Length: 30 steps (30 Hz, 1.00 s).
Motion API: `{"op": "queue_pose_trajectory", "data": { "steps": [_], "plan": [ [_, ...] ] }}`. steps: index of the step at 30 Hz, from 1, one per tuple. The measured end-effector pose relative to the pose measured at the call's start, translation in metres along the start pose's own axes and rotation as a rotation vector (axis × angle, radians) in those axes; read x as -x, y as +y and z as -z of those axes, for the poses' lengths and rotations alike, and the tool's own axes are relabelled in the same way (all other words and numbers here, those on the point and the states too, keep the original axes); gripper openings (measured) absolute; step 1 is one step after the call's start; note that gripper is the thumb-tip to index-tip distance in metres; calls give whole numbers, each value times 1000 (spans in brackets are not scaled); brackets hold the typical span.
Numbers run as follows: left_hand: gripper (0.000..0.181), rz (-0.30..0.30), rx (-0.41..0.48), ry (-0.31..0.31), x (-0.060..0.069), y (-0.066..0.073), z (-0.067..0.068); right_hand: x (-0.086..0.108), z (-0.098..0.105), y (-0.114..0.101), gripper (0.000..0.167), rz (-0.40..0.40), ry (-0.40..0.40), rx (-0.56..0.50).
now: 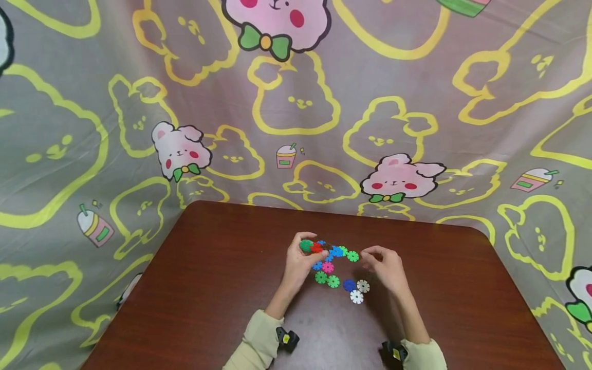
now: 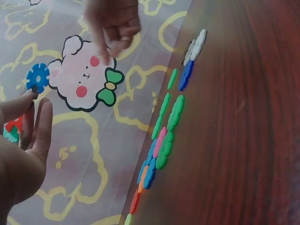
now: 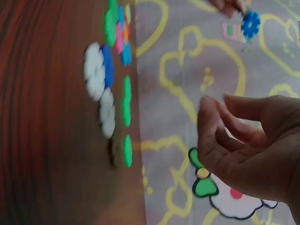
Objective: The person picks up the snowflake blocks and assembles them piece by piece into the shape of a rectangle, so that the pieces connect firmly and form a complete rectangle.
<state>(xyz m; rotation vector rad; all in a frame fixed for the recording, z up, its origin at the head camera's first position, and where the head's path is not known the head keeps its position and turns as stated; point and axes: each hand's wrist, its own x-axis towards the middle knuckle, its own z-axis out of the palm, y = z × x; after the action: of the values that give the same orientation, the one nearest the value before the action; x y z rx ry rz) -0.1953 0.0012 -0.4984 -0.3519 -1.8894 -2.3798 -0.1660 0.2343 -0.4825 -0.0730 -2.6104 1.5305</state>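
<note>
My left hand (image 1: 299, 259) pinches a joined row of notched plastic snowflake discs between thumb and fingers. A blue disc (image 2: 37, 78) stands out at the row's end, past a dark piece at the fingertips. Toward the palm side of that row sit a red disc (image 2: 15, 124) and a green disc (image 1: 306, 245). My right hand (image 1: 387, 266) hovers above the table to the right, its fingers loosely bent. A gap shows between thumb and forefinger in the right wrist view, with nothing seen in it.
Loose discs lie on the brown table (image 1: 222, 277): green discs (image 1: 321, 277), a pink disc (image 1: 328, 266), a dark blue disc (image 1: 349, 285) and white discs (image 1: 356, 296). More blue and green ones lie farther back. A patterned curtain (image 1: 305, 118) hangs behind the table.
</note>
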Motion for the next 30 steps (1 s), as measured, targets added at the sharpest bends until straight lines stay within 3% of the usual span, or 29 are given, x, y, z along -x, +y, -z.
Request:
{"op": "queue_pose_trajectory", "data": {
  "steps": [3,6,12,18,25,30],
  "plan": [
    [53,11,35,7,0,-1,0,-1,5,10,9,54,-52,168],
    [50,9,59,5,0,-1,1,-1,8,19,14,82,-130,290],
    [35,-10,89,-22,0,-3,0,-5,8,37,27,144,-253,414],
    [28,-44,80,-35,1,-4,1,-4,8,45,27,170,-260,461],
    [34,-26,87,-41,1,-2,1,-4,8,47,28,84,-258,443],
    [35,-5,85,-31,1,-2,0,-6,11,49,24,49,-205,428]
  ]
}}
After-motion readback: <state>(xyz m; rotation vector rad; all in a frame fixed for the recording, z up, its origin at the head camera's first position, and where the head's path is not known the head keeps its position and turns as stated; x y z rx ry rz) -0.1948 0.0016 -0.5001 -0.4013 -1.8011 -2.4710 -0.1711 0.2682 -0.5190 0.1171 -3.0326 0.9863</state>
